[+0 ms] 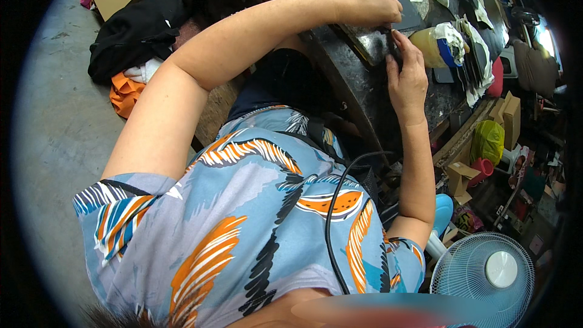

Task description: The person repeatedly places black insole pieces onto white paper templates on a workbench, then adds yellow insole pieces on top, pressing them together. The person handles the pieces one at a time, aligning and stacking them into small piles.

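Observation:
My left hand (369,2) is closed in a fist over the dark worktable, knuckles up. Whatever its fingers grip is hidden beneath them. Just below and to the right, my right hand (408,76) has thumb and index finger apart, with fingertips close to the left fist. Both hands are over a shiny dark flat piece (371,42) on the table. A dark grey sheet (398,0) lies behind the left fist. Beside my right fingers is a yellowish tub (425,47) with a smeared white-and-blue rim.
Dark sheets with white ragged edges (480,54) are stacked right of the tub. A black cable (331,225) runs across my shirt. At lower right is a fan (486,273); cartons (463,177) and a yellow-green bag (487,143) are farther right. Dark clothing (136,33) lies at left.

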